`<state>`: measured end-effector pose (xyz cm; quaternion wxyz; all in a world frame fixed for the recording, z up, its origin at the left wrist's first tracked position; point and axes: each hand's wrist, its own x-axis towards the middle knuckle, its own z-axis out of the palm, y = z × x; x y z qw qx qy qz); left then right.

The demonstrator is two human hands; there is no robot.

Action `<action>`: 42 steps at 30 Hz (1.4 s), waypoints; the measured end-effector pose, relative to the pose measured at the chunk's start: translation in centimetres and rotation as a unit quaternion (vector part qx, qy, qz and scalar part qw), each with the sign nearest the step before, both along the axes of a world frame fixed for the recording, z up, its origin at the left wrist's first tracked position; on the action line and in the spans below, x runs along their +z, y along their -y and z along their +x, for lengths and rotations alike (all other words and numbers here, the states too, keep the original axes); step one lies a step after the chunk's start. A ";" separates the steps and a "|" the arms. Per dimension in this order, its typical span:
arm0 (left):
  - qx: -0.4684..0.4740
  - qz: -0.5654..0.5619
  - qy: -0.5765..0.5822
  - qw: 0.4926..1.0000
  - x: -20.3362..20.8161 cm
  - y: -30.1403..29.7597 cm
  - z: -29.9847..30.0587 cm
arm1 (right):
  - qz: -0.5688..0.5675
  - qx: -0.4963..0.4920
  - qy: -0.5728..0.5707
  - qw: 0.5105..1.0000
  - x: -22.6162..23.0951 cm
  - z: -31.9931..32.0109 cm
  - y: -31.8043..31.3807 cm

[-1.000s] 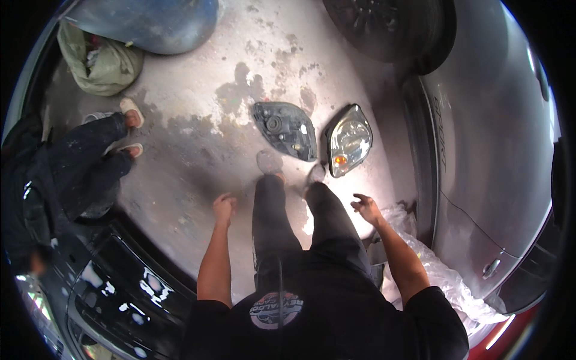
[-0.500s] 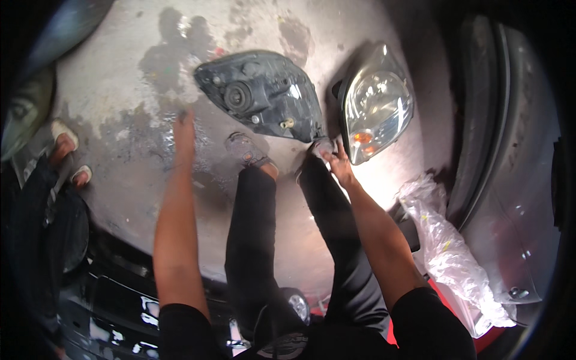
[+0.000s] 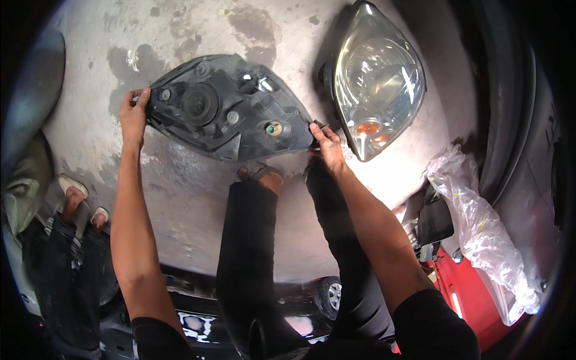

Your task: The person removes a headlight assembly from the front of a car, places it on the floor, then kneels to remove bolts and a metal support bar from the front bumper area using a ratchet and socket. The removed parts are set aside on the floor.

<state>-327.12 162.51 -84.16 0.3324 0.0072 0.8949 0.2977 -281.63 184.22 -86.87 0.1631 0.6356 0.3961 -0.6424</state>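
A dark grey car headlight [image 3: 240, 135] faces me with its back, showing a large round cap and several sockets, one with a greenish centre. My left hand [image 3: 133, 114] pinches its pointed left end, thumb on top. At the lower right corner, my right hand [image 3: 327, 144] grips the edge, thumb on the near side. Whether the housing is off the floor is hard to tell. To its right, close to my right hand but apart from it, a second headlight [image 3: 379, 84] lies lens up, clear and yellowish with an orange bulb area.
The concrete floor [image 3: 198, 240] has wet, dark patches. Crumpled clear plastic wrap [image 3: 474, 222] lies at the right beside a red panel [image 3: 462, 288] and a silver car part [image 3: 534, 120]. Another person's feet [image 3: 75, 192] stand at the left. A black car [image 3: 198, 324] is behind me.
My left hand has moved left and up to the headlight's left end and closed on it. My right hand now grips the other end. The headlight has shifted left and looks larger.
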 end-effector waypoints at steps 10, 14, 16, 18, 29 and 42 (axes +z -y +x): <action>-0.133 0.034 -0.026 0.990 2.5 -15.6 -4.8 | -0.191 -0.063 0.098 0.975 -0.3 -4.4 -4.0; -0.065 0.147 0.002 0.987 -1.0 -21.1 -2.6 | -0.191 -0.082 0.129 0.970 -0.7 -4.6 -4.6; -0.088 0.116 0.007 0.989 -1.2 -23.5 -0.9 | -0.193 -0.137 0.106 0.966 -1.2 -3.5 -4.0; -0.108 0.119 0.013 0.987 -0.9 -25.8 0.4 | -0.199 -0.209 0.075 0.954 -3.2 -0.7 -3.1; -0.141 0.056 0.111 0.982 7.6 -4.9 16.6 | -0.007 0.170 -0.050 0.984 13.1 2.7 0.9; 0.182 -0.040 0.380 0.906 42.1 28.5 29.8 | 0.038 0.220 0.069 0.972 45.9 16.0 -2.8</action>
